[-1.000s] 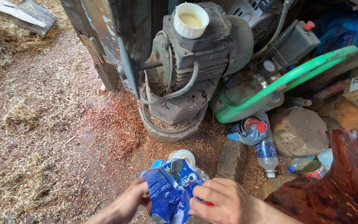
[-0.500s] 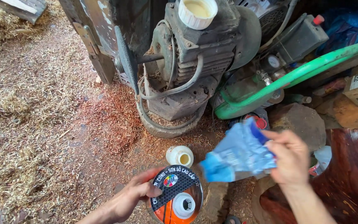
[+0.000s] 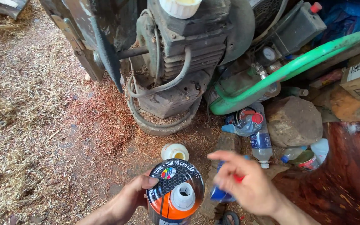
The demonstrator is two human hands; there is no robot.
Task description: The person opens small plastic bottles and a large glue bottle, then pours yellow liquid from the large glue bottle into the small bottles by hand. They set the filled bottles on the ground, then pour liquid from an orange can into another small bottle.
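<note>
Since 0.5 s ago: right hand [image 3: 246,187] has swung back beside the round orange-and-black tin with white spout [image 3: 176,193], blurred, fingers closed on a blue scrap with a red bit | left hand [image 3: 132,200] grips tin's side | wrapper off, spout uncapped | small white cap [image 3: 175,151] just beyond tin; grey motor [image 3: 188,50], green hose [image 3: 280,73], bottles [image 3: 261,137] farther ahead.

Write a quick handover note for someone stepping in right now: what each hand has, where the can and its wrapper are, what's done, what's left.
Left hand grips the orange-and-black can upright by its side.
Right hand is beside it, blurred, holding something blue with a red bit; the grip is unclear.
A small white cap lies on the sawdust just beyond the can.
Done: the can is bare, its white spout open.
Left: cannot tell.
</note>
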